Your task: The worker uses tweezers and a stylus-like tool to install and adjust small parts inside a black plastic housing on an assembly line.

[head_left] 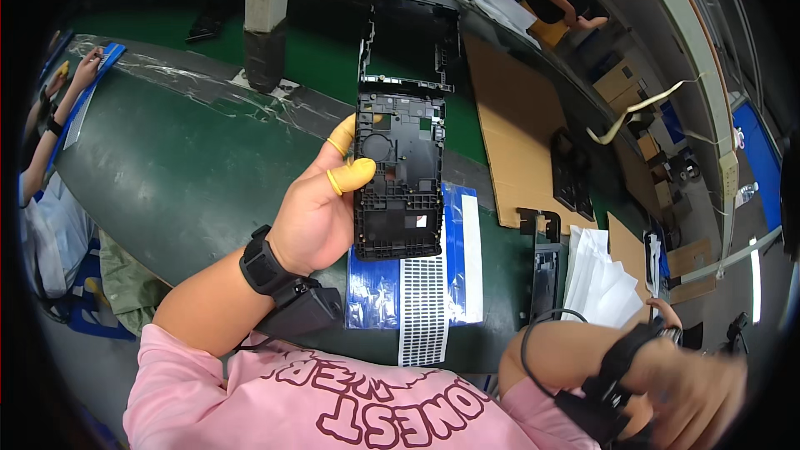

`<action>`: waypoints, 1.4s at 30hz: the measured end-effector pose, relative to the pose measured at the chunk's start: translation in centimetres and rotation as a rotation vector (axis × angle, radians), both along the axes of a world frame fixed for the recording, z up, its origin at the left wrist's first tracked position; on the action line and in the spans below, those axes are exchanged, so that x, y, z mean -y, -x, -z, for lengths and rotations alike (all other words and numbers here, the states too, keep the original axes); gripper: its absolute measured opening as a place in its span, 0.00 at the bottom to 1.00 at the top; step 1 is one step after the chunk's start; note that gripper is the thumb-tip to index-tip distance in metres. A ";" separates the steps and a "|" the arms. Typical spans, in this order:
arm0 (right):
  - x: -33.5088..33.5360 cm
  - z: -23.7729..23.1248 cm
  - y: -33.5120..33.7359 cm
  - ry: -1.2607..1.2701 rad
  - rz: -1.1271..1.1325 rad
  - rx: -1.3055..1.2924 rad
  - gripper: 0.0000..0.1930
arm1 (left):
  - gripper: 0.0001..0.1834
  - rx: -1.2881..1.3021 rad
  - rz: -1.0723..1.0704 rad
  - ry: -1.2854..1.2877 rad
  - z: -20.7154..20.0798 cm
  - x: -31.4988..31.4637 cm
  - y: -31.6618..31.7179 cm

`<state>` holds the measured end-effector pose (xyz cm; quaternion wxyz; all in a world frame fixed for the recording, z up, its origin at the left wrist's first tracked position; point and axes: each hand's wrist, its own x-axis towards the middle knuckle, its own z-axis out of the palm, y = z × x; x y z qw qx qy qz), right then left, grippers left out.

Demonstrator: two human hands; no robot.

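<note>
My left hand [321, 200], with yellow finger cots on thumb and finger, grips a black plastic device housing [400, 175] by its left edge. The housing is upright over the table, its ribbed inner side showing, with an open frame section at the far end. Beneath it lies a blue plastic-wrapped pad [375, 292]. On that pad rests a white label sheet [423, 325] with rows of small dark pieces. My right hand [696, 392] is off at the lower right, away from the housing. Motion blurs its fingers, so whether it holds anything cannot be made out.
White papers [600, 279] and a black plastic part [544, 271] lie to the right. Beyond them is a brown cardboard sheet [517, 133] with more black parts. A post [267, 25] rises at the table's far side. Other people work at far left and top right.
</note>
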<state>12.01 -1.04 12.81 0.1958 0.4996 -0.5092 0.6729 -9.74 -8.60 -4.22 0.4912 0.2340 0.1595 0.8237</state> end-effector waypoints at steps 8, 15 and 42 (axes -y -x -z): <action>1.0 3.2 -1.3 -0.549 0.358 -0.050 0.05 | 0.26 -0.026 -0.047 0.066 0.6 -0.5 -0.1; -2.3 10.4 -0.1 -0.162 1.481 0.468 0.16 | 0.23 -0.073 -0.220 0.109 0.5 -0.7 0.7; -8.4 21.0 7.3 0.136 1.485 0.789 0.13 | 0.22 -0.080 -0.303 0.220 1.0 -1.0 1.3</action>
